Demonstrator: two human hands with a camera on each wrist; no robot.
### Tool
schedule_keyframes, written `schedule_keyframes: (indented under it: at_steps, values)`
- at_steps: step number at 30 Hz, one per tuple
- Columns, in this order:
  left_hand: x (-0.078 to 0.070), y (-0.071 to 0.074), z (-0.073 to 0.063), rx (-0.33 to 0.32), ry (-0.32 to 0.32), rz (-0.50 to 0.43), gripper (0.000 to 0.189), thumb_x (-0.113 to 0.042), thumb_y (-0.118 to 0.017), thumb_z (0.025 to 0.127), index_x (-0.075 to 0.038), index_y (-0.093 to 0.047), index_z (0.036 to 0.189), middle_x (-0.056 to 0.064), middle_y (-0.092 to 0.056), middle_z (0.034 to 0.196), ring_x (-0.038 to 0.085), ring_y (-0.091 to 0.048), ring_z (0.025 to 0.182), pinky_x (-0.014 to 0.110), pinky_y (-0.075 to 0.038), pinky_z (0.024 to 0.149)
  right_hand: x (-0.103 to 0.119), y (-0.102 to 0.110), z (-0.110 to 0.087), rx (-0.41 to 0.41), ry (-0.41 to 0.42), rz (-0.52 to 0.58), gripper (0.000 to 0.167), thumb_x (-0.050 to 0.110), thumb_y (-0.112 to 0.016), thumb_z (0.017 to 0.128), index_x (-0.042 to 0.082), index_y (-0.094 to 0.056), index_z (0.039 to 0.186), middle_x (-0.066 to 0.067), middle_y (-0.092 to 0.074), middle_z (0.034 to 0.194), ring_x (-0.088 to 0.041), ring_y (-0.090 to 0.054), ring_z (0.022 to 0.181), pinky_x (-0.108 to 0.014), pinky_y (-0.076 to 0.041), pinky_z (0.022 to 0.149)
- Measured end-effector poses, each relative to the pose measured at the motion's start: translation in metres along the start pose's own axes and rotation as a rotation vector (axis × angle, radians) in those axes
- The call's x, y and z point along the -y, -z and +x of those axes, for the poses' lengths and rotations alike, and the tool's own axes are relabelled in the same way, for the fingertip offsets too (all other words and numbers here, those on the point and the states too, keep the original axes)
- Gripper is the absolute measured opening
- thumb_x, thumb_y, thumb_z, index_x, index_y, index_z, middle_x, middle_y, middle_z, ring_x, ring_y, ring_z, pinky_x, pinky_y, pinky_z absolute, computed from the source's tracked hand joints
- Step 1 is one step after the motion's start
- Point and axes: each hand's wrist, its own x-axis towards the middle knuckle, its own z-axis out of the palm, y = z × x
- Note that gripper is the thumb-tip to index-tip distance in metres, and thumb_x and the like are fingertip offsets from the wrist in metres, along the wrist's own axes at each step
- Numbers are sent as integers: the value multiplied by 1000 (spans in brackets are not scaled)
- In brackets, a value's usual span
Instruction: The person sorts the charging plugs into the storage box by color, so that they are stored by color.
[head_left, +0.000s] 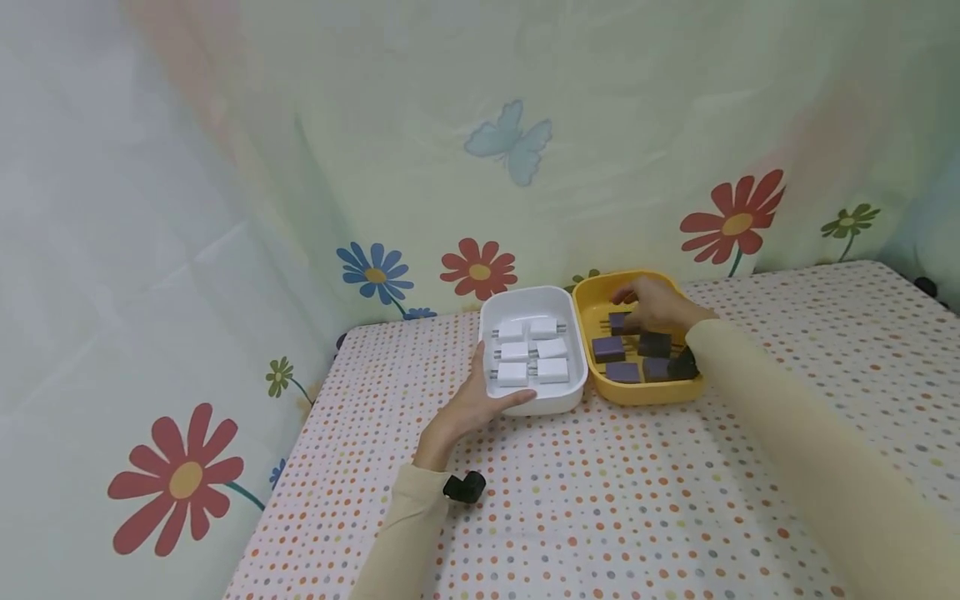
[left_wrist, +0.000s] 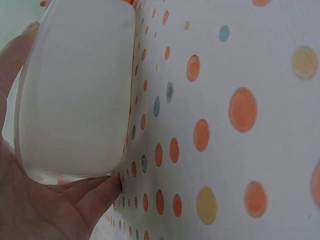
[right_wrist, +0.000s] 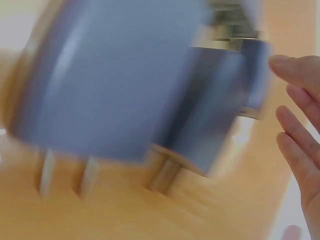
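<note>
My left hand [head_left: 474,403] grips the near-left corner of a white plastic container [head_left: 547,405], thumb along the front rim and fingers at its left side. In the left wrist view the container's pale wall [left_wrist: 75,90] fills the palm's opening. Inside it lie several white charger plugs [head_left: 553,371] in two columns. My right hand [head_left: 658,307] reaches into a yellow container [head_left: 648,395] over several dark purple and black charger plugs [head_left: 607,348]. In the right wrist view its loosely extended fingers [right_wrist: 295,112] are close beside one dark plug [right_wrist: 256,75]; a blurred plug [right_wrist: 115,80] fills the foreground.
Both containers stand side by side near the far edge of a table with a dotted cloth [head_left: 570,500]. Behind them hangs a flowered curtain [head_left: 420,167], close to the containers' back rims. Black wrist cameras [head_left: 465,487] sit on both forearms.
</note>
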Motion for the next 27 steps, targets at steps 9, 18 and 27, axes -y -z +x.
schedule_keyframes:
  at_steps: [9,18,27]
  values:
    - [10,13,4,-34,69,54,120,-38,-84,90,-15,5,167,14,-26,169,33,-30,153,61,-27,121,51,40,-30,-23,186,-26,26,-1,-68,99,-7,-69,124,-26,-69,124,-45,-62,119,-59,-51,101]
    - [15,20,17,-17,56,48,116,-36,-83,91,-19,3,166,14,-23,170,34,-26,155,61,-24,122,49,36,-92,-129,212,-97,26,5,-76,95,-2,-72,120,-15,-73,115,-37,-65,110,-60,-53,96]
    - [20,27,18,-41,62,48,120,-39,-84,90,-15,6,166,17,-23,170,38,-26,155,65,-25,120,25,5,-134,-265,173,-77,45,11,-74,98,-4,-59,137,-27,-55,139,-51,-47,133,-73,-40,104]
